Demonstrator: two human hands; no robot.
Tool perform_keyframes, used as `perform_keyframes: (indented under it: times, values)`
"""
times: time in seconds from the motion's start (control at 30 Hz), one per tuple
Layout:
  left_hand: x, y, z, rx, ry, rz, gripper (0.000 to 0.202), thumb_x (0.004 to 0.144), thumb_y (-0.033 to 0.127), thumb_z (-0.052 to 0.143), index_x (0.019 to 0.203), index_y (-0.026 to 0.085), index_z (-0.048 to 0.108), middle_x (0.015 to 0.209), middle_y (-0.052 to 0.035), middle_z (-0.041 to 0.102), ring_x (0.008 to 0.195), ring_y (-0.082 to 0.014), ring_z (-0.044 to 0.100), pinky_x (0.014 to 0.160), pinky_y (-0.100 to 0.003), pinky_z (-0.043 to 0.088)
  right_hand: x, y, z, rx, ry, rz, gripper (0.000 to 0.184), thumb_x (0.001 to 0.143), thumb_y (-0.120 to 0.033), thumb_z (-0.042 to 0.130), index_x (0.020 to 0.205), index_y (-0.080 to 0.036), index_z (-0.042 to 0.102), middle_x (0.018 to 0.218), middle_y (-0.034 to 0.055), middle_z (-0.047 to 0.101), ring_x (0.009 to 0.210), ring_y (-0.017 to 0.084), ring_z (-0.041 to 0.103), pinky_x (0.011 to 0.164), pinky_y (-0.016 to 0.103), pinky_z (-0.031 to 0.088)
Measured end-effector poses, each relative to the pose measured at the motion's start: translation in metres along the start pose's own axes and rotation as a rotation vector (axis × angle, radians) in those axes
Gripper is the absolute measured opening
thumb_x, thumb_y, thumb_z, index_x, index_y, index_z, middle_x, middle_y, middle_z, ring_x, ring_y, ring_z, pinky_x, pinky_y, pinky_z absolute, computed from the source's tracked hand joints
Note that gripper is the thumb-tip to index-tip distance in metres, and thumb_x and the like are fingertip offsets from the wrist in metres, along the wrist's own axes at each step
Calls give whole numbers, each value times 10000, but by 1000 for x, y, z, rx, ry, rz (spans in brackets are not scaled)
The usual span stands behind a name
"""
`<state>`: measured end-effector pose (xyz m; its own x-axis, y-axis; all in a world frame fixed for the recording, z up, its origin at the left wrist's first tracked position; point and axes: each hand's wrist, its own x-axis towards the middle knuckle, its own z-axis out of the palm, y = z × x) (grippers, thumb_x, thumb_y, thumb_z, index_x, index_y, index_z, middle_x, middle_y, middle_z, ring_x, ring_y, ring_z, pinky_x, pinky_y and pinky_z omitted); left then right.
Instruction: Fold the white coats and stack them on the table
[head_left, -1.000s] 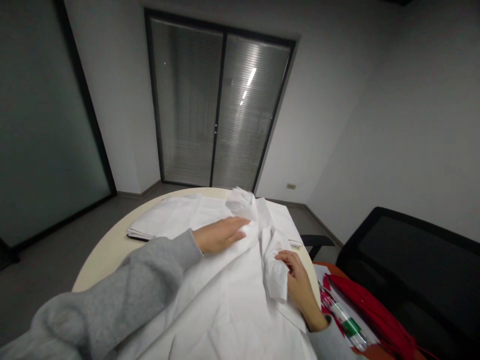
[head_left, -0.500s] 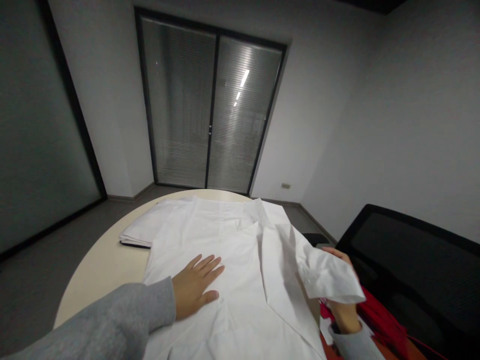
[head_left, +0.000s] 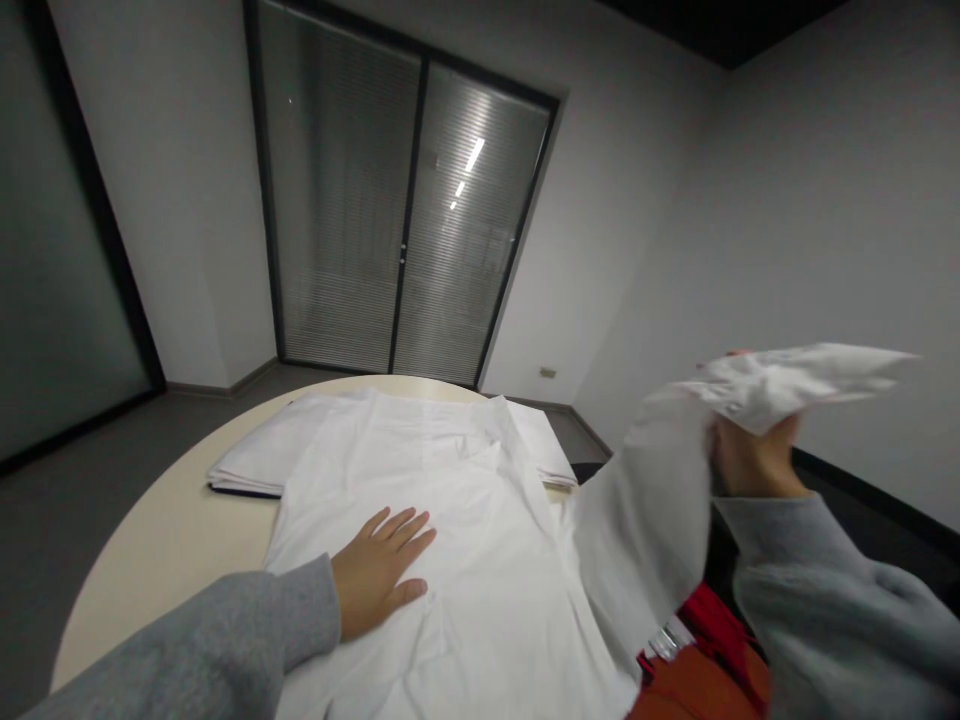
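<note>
The left hand (head_left: 379,580) lies flat, fingers spread, on the white garment (head_left: 502,570), gripping nothing; most of the garment's width is at its three o'clock. The garment's long axis runs from six toward twelve across the table (head_left: 150,560). Between two and three o'clock, the right hand (head_left: 757,450), by far the nearer to the sleeve (head_left: 645,500), grasps it in the air, its loose end pointing to three. Farther off, between ten and eleven, sits a folded white cloth (head_left: 255,445); glass doors (head_left: 337,200) stand beyond, near twelve.
</note>
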<state>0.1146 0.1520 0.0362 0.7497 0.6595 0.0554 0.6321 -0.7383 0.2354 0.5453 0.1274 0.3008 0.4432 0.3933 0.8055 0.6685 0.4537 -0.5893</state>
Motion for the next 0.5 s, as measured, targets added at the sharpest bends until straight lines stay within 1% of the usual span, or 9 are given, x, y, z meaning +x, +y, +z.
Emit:
perform_keyframes:
  times: [0.03,0.1,0.13,0.2,0.27,0.3,0.33,0.4,0.5]
  values:
    - [0,0,0,0,-4,0,619,1039,549,428,1601,295,368,1699,-55,275,1575,-288,217,1277,-560,137,4,-8,24,-135,-34,-15,219,875,-420,527,921,-206,513,923,54,574,756,132,511,688,327,395]
    - [0,0,-1,-3,-7,4,626,1040,559,419,1603,290,367,1698,-58,277,1570,-295,232,1278,-567,143,5,-23,76,-256,-147,-8,227,889,-371,505,783,-173,537,780,26,565,703,118,484,687,320,379]
    - [0,0,-2,-5,-7,6,632,1040,573,408,1602,286,369,1696,-63,281,1567,-300,241,1277,-570,149,2,-30,102,-290,-184,-7,236,890,-349,503,766,-155,556,742,14,559,691,116,476,694,317,376]
    - [0,0,-4,-8,-8,10,644,1037,597,397,1599,284,379,1690,-71,295,1562,-307,255,1274,-577,168,-13,-43,151,-353,-285,-27,199,865,-310,561,767,-139,592,717,5,563,698,131,491,728,319,388]
    - [0,0,-7,-13,-12,6,647,1032,607,404,1595,289,386,1687,-72,303,1559,-310,261,1270,-582,182,-39,-56,190,-427,-476,-79,171,875,-303,579,837,-147,638,783,43,622,749,179,551,763,339,416]
    - [0,0,-8,-16,-14,4,646,1030,607,413,1594,294,388,1687,-71,304,1559,-312,263,1269,-587,184,-54,-63,204,-436,-595,-123,167,882,-298,583,873,-150,659,845,69,652,793,202,582,782,347,431]
    - [1,0,-9,-22,-14,2,643,1028,605,420,1592,297,391,1686,-70,307,1557,-315,266,1268,-592,184,-71,-70,213,-431,-713,-166,175,883,-315,608,904,-156,679,901,87,675,842,222,608,806,352,446]
    - [1,0,-10,-34,-7,2,642,1023,607,433,1586,300,403,1682,-73,314,1553,-324,274,1265,-599,187,-103,-82,219,-391,-925,-234,247,842,-378,707,993,-182,714,1014,93,709,949,248,645,872,356,472]
    - [1,-1,-9,-52,4,13,648,1005,607,477,1572,297,430,1670,-76,346,1548,-332,286,1263,-602,200,-140,-91,200,-306,-1252,-304,436,884,-417,693,1265,-207,664,1313,116,662,1204,286,611,1050,425,448]
